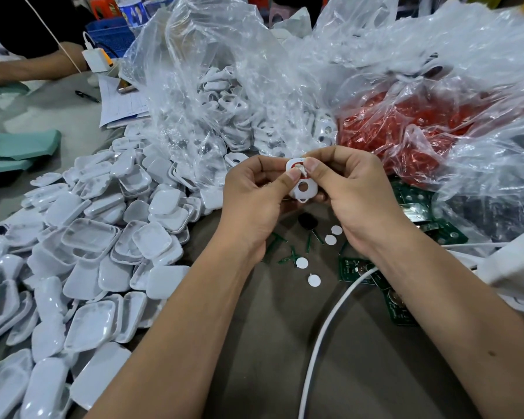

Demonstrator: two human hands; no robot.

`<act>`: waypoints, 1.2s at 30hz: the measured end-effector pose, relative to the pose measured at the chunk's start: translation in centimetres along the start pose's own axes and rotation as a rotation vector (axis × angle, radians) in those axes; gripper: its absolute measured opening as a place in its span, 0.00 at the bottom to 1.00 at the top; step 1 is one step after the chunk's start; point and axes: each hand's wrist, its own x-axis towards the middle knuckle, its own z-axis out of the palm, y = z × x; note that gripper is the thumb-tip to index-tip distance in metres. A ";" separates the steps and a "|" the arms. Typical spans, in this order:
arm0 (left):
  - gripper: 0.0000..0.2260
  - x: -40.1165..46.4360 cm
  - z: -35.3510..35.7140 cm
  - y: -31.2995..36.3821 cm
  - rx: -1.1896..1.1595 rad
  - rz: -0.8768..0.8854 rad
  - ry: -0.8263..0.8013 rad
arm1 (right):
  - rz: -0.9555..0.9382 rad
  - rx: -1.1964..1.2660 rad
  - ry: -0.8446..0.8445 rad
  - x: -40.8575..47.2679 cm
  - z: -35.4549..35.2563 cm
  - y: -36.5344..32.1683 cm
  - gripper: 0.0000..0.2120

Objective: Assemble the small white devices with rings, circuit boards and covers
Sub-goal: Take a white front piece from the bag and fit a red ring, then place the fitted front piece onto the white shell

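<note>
Head view shows a grey table (375,373) crowded with stock. The largest things are the clear bags at the back: one bag (224,95) holds white shells, another bag (406,128) to the right holds red rings. Both lie open toward the person, probably so that parts can be taken without reaching far. On the left a wide heap of white covers (103,252) spreads over the table, near the left arm. On the right, green boards (400,303) lie partly under the right forearm, and a white cable (324,334) runs across the table between the arms. Some small white discs (302,262) lie loose under the hands.

The task's thing, a small white shell (300,189), is held above the table in the middle, in front of the bags. The left hand (254,201) grips it from the left with curled fingers, thumb tip pressing on its upper face. The right hand (351,195) grips it from the right in the same way, thumb on top. Under the two thumbs a red ring (297,162) shows in the upper part of the shell. I judge that the thumbs are pressing the ring into its seat, and the shell is held up close so that the fit can be seen. The round hole lower in the shell is uncovered. No board or cover is on this shell yet, so this unit seems early in its assembly.
</note>
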 end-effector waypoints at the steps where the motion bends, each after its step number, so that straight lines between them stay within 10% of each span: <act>1: 0.02 0.0 0.0 -0.1 0.034 0.017 0.002 | -0.022 -0.066 0.018 0.0 0.0 0.0 0.04; 13: 0.07 0.6 -0.8 -0.1 0.103 0.000 -0.007 | -0.059 -0.175 0.051 0.1 -0.2 -0.2 0.09; 21: 0.04 1.3 -1.7 0.4 0.073 -0.015 0.145 | -0.142 -1.193 -0.284 -0.6 -1.0 -0.8 0.17; 29: 0.08 1.4 -1.8 0.2 0.042 -0.014 0.114 | -0.189 -1.035 -0.210 -0.3 -1.3 -0.6 0.08; 36: 0.01 1.5 -2.0 0.4 -0.047 -0.040 0.094 | -0.023 -0.138 -0.084 -0.1 -0.9 -0.6 0.05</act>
